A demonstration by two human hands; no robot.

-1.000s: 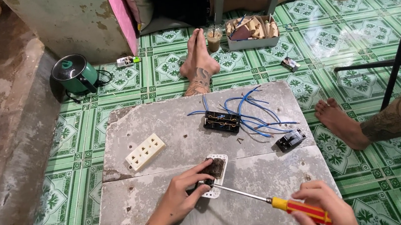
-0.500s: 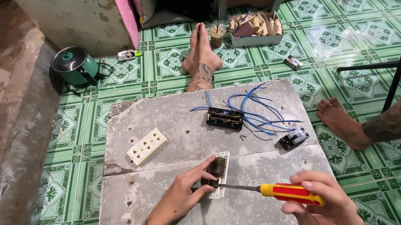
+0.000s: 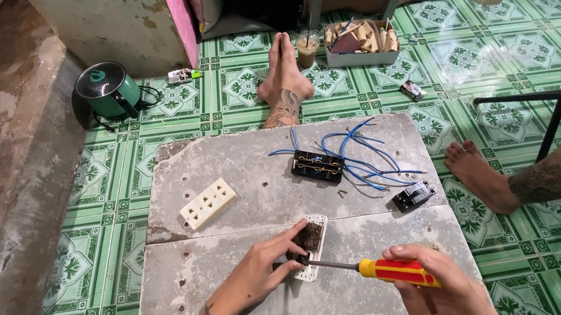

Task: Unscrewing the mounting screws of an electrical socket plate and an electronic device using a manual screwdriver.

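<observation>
Grey concrete slab (image 3: pixel 225 163), with a white switch plate (image 3: pixel 314 244) being worked on at lower centre.

The plate is pinned flat by the left hand (image 3: pixel 265 274), fingers curled narrowly over its dark insert. A yellow-and-red screwdriver (image 3: pixel 376 270) is gripped in the closed right hand (image 3: pixel 447 293) at lower right, its tip set against the plate. A cream socket strip (image 3: pixel 207 203) lies left of centre; blue wires (image 3: pixel 357 160) are spread at upper right.

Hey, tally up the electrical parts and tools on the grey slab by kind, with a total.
White socket plates: 2
Black modules: 2
Blue wire bundle: 1
Screwdriver: 1
Total: 6
</observation>
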